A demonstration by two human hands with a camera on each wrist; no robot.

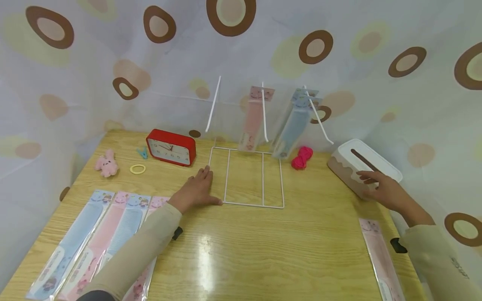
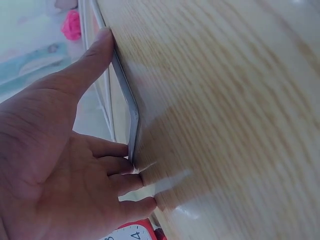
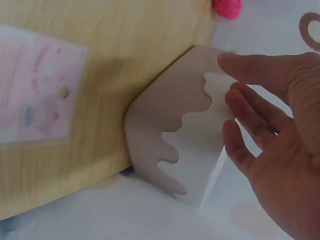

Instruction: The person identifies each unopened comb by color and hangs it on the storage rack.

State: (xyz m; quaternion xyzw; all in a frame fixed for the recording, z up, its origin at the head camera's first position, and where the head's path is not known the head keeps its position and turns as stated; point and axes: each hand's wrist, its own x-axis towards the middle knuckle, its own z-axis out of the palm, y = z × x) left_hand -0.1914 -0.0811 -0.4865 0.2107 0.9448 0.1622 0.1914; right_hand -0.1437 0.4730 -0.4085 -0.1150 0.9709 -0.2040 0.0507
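Wire rack [image 1: 246, 177] is lying flat on the wooden surface [image 1: 263, 251], its uprights leaning against the curtain behind. Left hand [image 1: 196, 190] is resting on the rack's near-left corner, fingers straight and spread. Right hand [image 1: 384, 190] is touching the tissue box [image 1: 357, 165], fingers relaxed and apart; its palm is covering the box's near end. Packaged combs [image 1: 94, 242] are getting cut off at the frame edge

This looks like a staged tabletop set-up rather than a lived-in room. A wooden table [image 1: 263, 251] is closed in on all sides by a pale curtain [image 1: 339, 83] printed with brown rings. Small goods lie about as in a shop display: packaged combs [image 1: 94, 238] in a row, two more hung on a white wire rack [image 1: 248, 175], a red alarm clock [image 1: 171, 147], and a tissue box [image 1: 357, 167].
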